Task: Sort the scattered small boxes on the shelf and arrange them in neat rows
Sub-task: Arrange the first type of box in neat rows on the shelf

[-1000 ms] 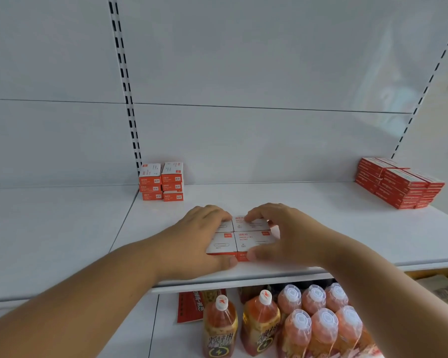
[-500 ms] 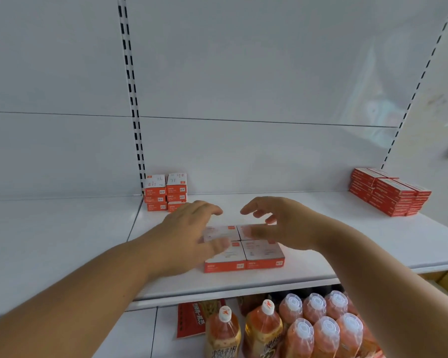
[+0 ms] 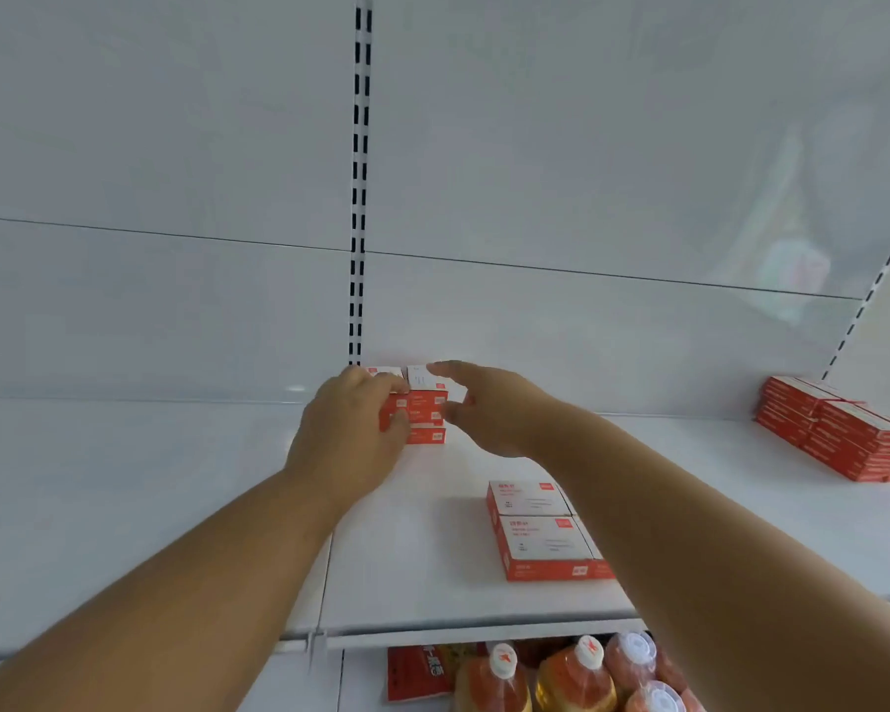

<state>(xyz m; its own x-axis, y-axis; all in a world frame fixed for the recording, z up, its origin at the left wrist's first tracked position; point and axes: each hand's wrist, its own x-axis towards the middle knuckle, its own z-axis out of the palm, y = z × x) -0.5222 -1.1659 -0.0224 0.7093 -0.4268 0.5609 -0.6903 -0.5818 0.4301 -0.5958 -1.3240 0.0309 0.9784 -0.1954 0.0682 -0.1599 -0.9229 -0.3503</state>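
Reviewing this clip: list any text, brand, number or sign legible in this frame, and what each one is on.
Nothing can be read with confidence.
Flat boxes near the shelf front: red and grey print on the white tops, too blurred.
Small boxes at the back: white print on red labels, too small.
Red box stack, far right: lettering unreadable.
Red package below the shelf: pale characters, partly cut off, illegible.
Bottles: no legible label.

Small stack of boxes point(image 3: 425, 411) is sitting at the back of the shelf point(image 3: 432, 593), against the rear wall, below the slotted upright point(image 3: 359, 197). Left hand point(image 3: 348, 439) is lying on its left side, right hand point(image 3: 489, 408) just to its right. Flat group of boxes point(image 3: 540, 531) is lying nearer the front edge, right of centre. Larger stack point(image 3: 838, 429) is sitting far right. Bottles point(image 3: 576, 675) are standing beneath the shelf.
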